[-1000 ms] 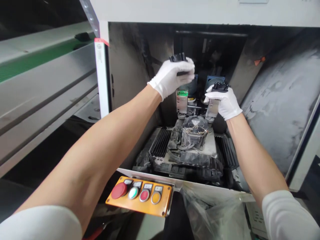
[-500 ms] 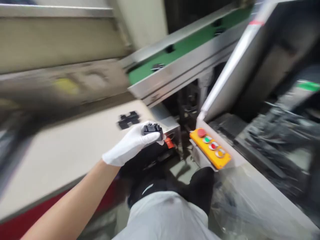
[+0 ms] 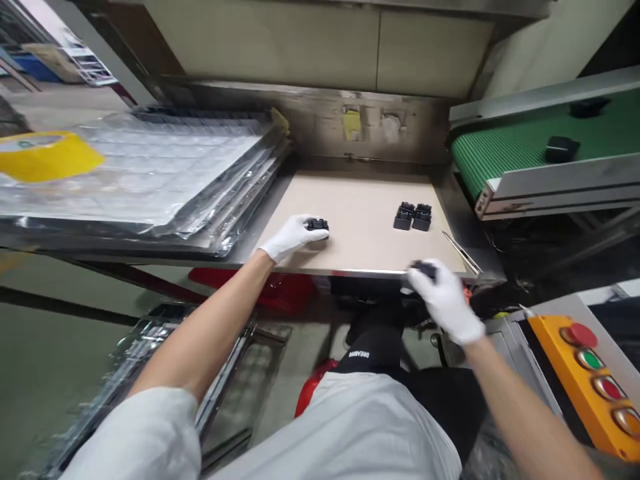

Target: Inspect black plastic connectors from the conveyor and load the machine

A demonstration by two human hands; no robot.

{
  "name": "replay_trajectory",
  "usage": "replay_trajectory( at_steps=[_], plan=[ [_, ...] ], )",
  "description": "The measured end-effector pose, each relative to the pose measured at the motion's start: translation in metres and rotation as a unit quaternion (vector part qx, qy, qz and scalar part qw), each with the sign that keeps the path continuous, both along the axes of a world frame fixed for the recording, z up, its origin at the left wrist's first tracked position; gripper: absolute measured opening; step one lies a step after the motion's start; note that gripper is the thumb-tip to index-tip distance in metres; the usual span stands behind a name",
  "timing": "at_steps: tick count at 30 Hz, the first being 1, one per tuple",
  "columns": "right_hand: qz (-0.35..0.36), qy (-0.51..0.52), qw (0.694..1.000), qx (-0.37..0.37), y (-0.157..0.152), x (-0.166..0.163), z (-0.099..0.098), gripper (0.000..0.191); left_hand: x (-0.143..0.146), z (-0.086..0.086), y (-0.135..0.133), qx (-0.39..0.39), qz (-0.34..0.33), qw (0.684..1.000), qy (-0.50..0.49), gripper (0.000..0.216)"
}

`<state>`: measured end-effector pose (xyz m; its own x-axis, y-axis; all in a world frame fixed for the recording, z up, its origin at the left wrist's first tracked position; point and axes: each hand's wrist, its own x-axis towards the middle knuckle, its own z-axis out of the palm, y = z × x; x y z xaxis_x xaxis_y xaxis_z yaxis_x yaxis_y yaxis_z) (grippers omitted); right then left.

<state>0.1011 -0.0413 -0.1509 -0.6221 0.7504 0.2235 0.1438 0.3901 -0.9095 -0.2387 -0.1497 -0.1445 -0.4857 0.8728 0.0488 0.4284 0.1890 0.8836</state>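
My left hand, in a white glove, is closed round a small black plastic part just over the left side of the beige work mat. My right hand, gloved too and slightly blurred, grips another dark piece in front of the table's near edge; fingers and motion hide much of it. Toward the mat's right side stands a tight group of several black plastic parts, set side by side. A pair of metal tweezers lies at the mat's right edge, close to my right hand.
Stacked clear plastic trays fill the table's left, with a yellow tape roll on top. A green conveyor belt carrying black parts runs at the right. Below it sits an orange button box. A metal rack stands lower left.
The view has swung left from the conveyor to the table. My left hand still holds a black part and is now over the mat. My right hand has come into view holding a dark piece.
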Motion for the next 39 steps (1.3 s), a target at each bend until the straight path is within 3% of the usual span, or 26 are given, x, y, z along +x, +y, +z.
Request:
replay_trajectory(
  at_steps=[2, 5, 7, 9, 13, 16, 18, 19, 21, 23, 25, 27, 30, 31, 33, 35, 36, 38, 39],
  plan=[
    [0.058, -0.018, 0.998, 0.004, 0.004, -0.076, -0.016, 0.036, -0.02, -0.01, 0.008, 0.001, -0.029, 1.0, -0.012, 0.053],
    [0.122, -0.107, 0.981, 0.104, 0.027, -0.173, -0.03, 0.029, -0.049, -0.029, 0.015, -0.014, -0.01, 0.999, 0.051, 0.068],
    [0.141, -0.181, 0.956, 0.18, 0.044, -0.209, -0.034, 0.031, -0.065, -0.042, 0.016, -0.045, -0.015, 0.993, 0.11, 0.073],
    [0.151, -0.22, 0.939, 0.219, 0.053, -0.222, -0.037, 0.036, -0.076, -0.05, 0.014, -0.074, -0.032, 0.987, 0.14, 0.073],
    [0.146, -0.162, 0.957, 0.193, 0.052, -0.202, -0.04, 0.041, -0.075, -0.049, 0.001, -0.062, -0.013, 0.993, 0.1, 0.079],
    [0.04, -0.08, 0.974, 0.208, 0.063, -0.157, -0.036, 0.037, -0.04, -0.036, -0.006, 0.045, 0.149, 0.985, 0.079, 0.065],
    [-0.076, -0.095, 0.954, 0.275, 0.082, -0.123, -0.027, 0.034, 0.001, -0.026, 0.003, 0.134, 0.228, 0.953, 0.146, 0.038],
    [-0.125, -0.137, 0.933, 0.307, 0.094, -0.108, -0.022, 0.035, 0.024, -0.021, 0.015, 0.164, 0.217, 0.943, 0.193, 0.028],
    [-0.164, -0.26, 0.885, 0.351, 0.117, -0.086, -0.013, 0.04, 0.068, -0.013, 0.052, 0.161, 0.067, 0.943, 0.282, 0.026],
    [-0.141, -0.371, 0.845, 0.36, 0.135, -0.077, -0.009, 0.048, 0.101, -0.01, 0.101, 0.078, -0.052, 0.935, 0.342, 0.044],
    [-0.117, -0.432, 0.826, 0.344, 0.144, -0.078, -0.012, 0.047, 0.119, -0.012, 0.147, -0.016, -0.114, 0.927, 0.358, 0.053],
    [-0.113, -0.439, 0.834, 0.314, 0.144, -0.082, -0.018, 0.041, 0.123, -0.018, 0.176, -0.071, -0.151, 0.924, 0.345, 0.051],
    [-0.112, -0.352, 0.899, 0.234, 0.13, -0.079, -0.024, 0.039, 0.115, -0.025, 0.174, -0.047, -0.153, 0.953, 0.257, 0.04],
    [-0.123, -0.292, 0.929, 0.192, 0.121, -0.073, -0.024, 0.04, 0.112, -0.025, 0.162, -0.021, -0.14, 0.972, 0.185, 0.036],
    [-0.162, -0.118, 0.978, 0.059, 0.094, -0.054, -0.02, 0.04, 0.109, -0.019, 0.128, 0.019, -0.11, 0.992, -0.064, 0.028],
    [-0.192, 0.087, 0.971, -0.113, 0.057, -0.021, -0.016, 0.038, 0.116, -0.011, 0.085, 0.031, -0.086, 0.945, -0.314, 0.024],
    [-0.189, 0.183, 0.94, -0.215, 0.035, -0.001, -0.017, 0.037, 0.125, -0.009, 0.064, 0.023, -0.073, 0.904, -0.422, 0.024],
    [-0.202, 0.268, 0.89, -0.31, -0.014, 0.047, -0.028, 0.03, 0.154, -0.01, 0.024, -0.02, -0.019, 0.805, -0.593, 0.021],
    [-0.215, 0.338, 0.817, -0.415, -0.041, 0.071, -0.037, 0.029, 0.174, -0.014, 0.005, -0.059, 0.027, 0.744, -0.665, 0.021]
  ],
)
